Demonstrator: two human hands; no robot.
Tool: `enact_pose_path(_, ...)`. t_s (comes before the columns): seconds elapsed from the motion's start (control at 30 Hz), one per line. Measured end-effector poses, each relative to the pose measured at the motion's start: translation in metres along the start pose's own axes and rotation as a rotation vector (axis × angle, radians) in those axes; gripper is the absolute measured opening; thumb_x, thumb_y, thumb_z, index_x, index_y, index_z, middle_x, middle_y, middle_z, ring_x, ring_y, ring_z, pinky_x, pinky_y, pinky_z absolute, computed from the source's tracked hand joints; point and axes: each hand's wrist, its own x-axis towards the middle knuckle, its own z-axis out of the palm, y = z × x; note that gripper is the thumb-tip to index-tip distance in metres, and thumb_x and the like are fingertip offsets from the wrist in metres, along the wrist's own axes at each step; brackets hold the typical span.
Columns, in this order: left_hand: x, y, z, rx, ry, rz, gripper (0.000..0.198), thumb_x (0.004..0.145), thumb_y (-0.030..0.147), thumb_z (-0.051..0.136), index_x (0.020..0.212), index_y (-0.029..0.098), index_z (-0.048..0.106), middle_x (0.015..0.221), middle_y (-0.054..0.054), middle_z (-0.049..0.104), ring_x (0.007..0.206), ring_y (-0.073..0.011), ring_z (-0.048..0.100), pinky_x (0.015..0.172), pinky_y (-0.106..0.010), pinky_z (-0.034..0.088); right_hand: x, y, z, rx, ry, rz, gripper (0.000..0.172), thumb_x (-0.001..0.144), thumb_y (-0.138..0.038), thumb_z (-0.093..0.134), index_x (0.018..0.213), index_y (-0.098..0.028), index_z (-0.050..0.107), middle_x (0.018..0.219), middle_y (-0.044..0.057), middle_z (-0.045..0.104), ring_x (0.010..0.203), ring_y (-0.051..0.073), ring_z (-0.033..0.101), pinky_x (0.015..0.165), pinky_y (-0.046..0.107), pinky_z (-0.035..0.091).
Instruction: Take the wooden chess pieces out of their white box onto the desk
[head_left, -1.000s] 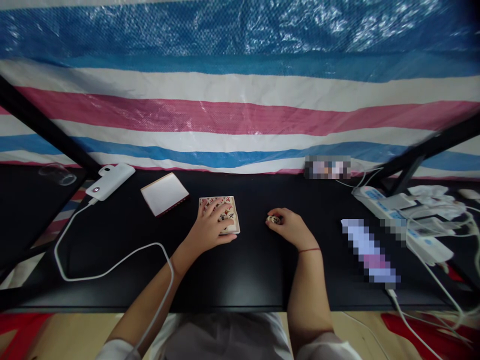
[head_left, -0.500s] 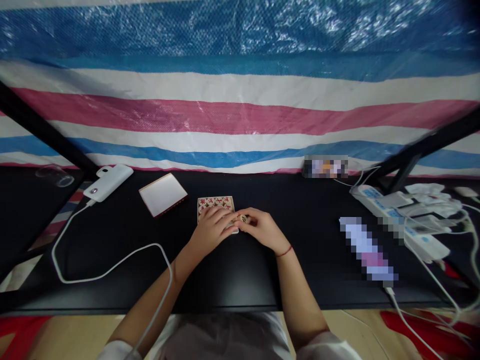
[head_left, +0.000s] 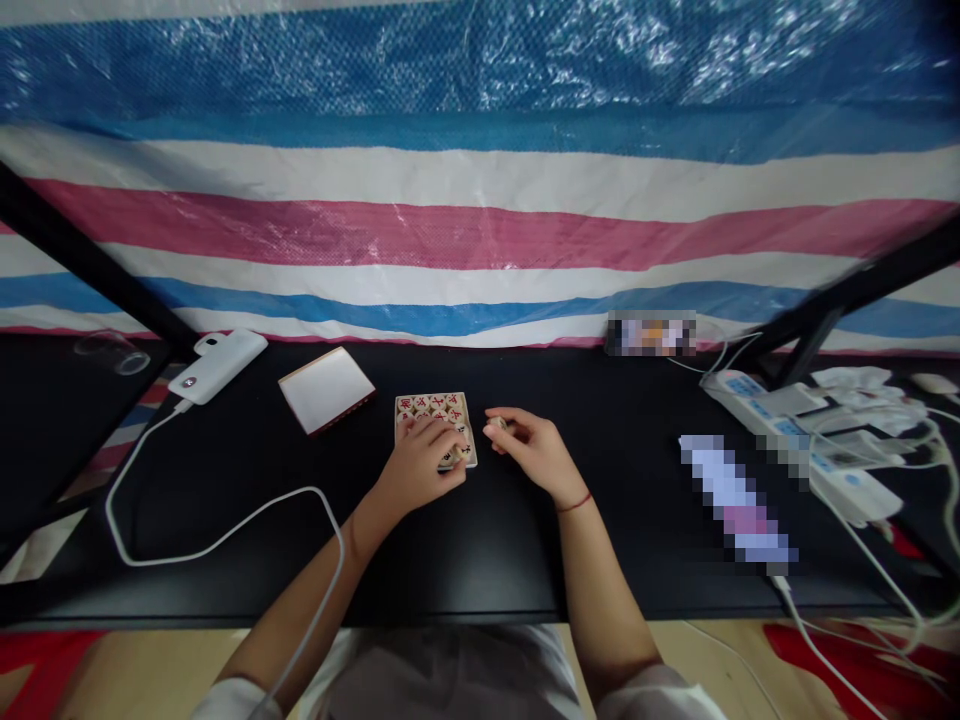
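A small open box (head_left: 473, 461) on the black table holds several round Chinese chess pieces (head_left: 437, 402), with red characters in the back rows and dark ones nearer the front right. My left hand (head_left: 421, 462) lies over the box's front left part, hiding some pieces. Its thumb and fingers are closed on a pale Chinese chess piece at the front right of the box. Just right of the box, apart from it, my right hand (head_left: 534, 448) pinches another Chinese chess piece (head_left: 498, 425) between thumb and fingertips.
A box lid (head_left: 328, 388) lies back left, near a white power bank (head_left: 219, 366) whose cable (head_left: 225, 540) loops over my left forearm. To the right are a blurred phone (head_left: 739, 498), a power strip (head_left: 840, 487) and tangled cables. Another blurred device (head_left: 651, 334) stands by the striped sheet.
My hands have come apart. The right one has drawn away to the right with its piece, while the left has curled its fingers over the box, uncovering more pieces.
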Motion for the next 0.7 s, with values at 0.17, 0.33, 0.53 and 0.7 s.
enact_pose_path(0.17,0.0018,0.0004,0.0007,0.065,-0.038,0.040,0.008,0.082,0.024,0.057,0.077,0.022,0.062,0.086,0.000,0.069,0.098,-0.0213,0.057,0.090,-0.040,0.031,0.0000,0.0028,-0.0001,-0.025,0.016,-0.028,0.045,0.077,-0.053,0.068,0.103,-0.015,0.069,0.065,0.002,0.065,0.057,0.014,0.061,0.057,0.027,0.050)
enact_pose_path(0.33,0.0005,-0.0004,-0.0028,0.058,-0.057,0.074,0.009,0.085,0.027,0.057,0.080,0.024,0.065,0.089,0.000,0.071,0.099,-0.0218,0.055,0.089,-0.042,0.029,-0.0005,0.0053,0.0009,-0.030,-0.027,-0.040,0.043,0.076,-0.049,0.070,0.105,-0.017,0.067,0.073,0.001,0.064,0.056,0.011,0.055,0.054,0.024,0.046)
enact_pose_path(0.53,-0.0026,-0.0014,-0.0045,0.034,-0.103,0.076,0.011,0.087,0.025,0.055,0.083,0.023,0.065,0.090,0.001,0.072,0.102,-0.0210,0.055,0.092,-0.042,0.030,-0.0011,0.0055,0.0005,-0.044,-0.045,-0.038,0.040,0.077,-0.050,0.069,0.100,-0.017,0.066,0.062,-0.003,0.057,0.053,0.010,0.050,0.051,0.023,0.042)
enact_pose_path(0.7,-0.0023,0.0003,-0.0063,0.015,-0.124,0.066,0.011,0.086,0.022,0.055,0.085,0.023,0.065,0.090,0.001,0.071,0.101,-0.0206,0.056,0.094,-0.041,0.031,-0.0006,0.0070,0.0018,-0.040,-0.032,-0.040,0.041,0.077,-0.051,0.068,0.099,-0.017,0.067,0.065,-0.002,0.055,0.053,0.009,0.046,0.051,0.023,0.040)
